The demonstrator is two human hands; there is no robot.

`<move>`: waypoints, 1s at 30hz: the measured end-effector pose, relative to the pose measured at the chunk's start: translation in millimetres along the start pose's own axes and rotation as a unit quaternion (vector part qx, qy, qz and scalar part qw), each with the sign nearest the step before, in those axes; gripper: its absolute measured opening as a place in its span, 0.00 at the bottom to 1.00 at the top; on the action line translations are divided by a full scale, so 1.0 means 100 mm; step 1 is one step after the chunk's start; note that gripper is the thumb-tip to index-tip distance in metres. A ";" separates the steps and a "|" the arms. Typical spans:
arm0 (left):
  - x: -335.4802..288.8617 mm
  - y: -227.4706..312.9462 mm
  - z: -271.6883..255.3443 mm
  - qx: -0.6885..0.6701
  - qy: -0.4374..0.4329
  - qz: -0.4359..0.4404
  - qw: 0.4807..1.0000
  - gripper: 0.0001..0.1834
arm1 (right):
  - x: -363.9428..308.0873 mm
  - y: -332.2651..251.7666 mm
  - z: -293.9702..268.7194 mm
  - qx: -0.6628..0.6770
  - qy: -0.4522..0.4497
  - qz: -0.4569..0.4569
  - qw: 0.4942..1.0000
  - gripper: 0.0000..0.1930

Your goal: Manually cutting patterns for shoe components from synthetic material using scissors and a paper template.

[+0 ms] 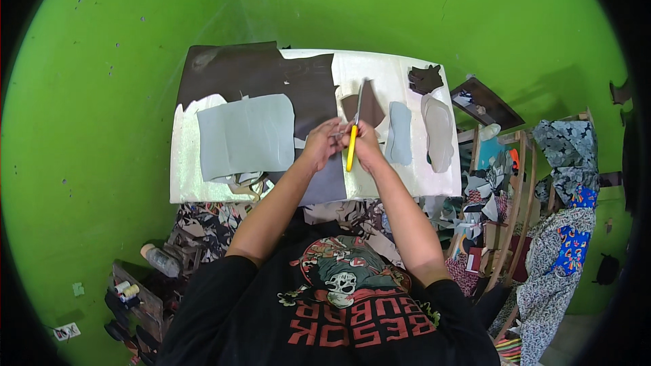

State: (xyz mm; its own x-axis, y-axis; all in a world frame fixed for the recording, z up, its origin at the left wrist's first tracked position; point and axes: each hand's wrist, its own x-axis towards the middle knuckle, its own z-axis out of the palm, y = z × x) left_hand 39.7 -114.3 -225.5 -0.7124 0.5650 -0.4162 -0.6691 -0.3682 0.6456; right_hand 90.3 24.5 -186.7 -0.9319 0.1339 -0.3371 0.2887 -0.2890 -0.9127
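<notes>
My right hand (367,145) is closed around a yellow-handled cutting tool (351,149) with a slim grey blade pointing away from me. The blade lies over a small dark brown cut piece (371,108) just beyond that hand; whether the fingers also touch the piece is hidden. Close by on the left, my left hand (323,144) has its fingers half bent and apart, near the tool, with nothing plainly held. Under it spreads a large dark brown sheet (308,105), covering the table's back left and middle. A pale grey-blue sheet (254,135) lies left of my left hand.
On the white table (380,68), a narrow grey-blue piece (400,132) and pale sole-shaped pieces (437,132) lie at right, with dark scraps (425,79) behind. Green walls (407,7) enclose the far and left sides. A wooden rack (519,203) with fabric scraps stands right.
</notes>
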 end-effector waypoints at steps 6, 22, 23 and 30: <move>0.01 -0.44 -0.51 0.110 0.080 -0.137 0.981 0.20 | -0.07 0.67 -0.15 -0.051 0.062 0.068 0.994 0.13; 1.25 -0.26 -0.11 0.651 -0.010 0.119 0.749 0.32 | 0.25 0.71 -1.23 0.043 0.320 0.111 0.940 0.10; 1.31 -0.22 0.02 0.692 0.019 0.122 0.711 0.37 | 0.30 0.63 -1.26 -0.006 0.328 0.119 0.937 0.11; 2.08 -0.42 0.54 0.775 0.025 0.081 0.626 0.68 | 1.04 0.73 -1.97 -0.089 0.290 0.066 0.951 0.11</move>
State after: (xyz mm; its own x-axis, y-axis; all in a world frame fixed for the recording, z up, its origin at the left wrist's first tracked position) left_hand -69.1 58.6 -304.8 -0.7768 0.5743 -0.2585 0.3942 0.7635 0.5116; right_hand 57.8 204.1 -334.0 -0.6223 0.6226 -0.4745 0.4751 -0.1813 -0.8610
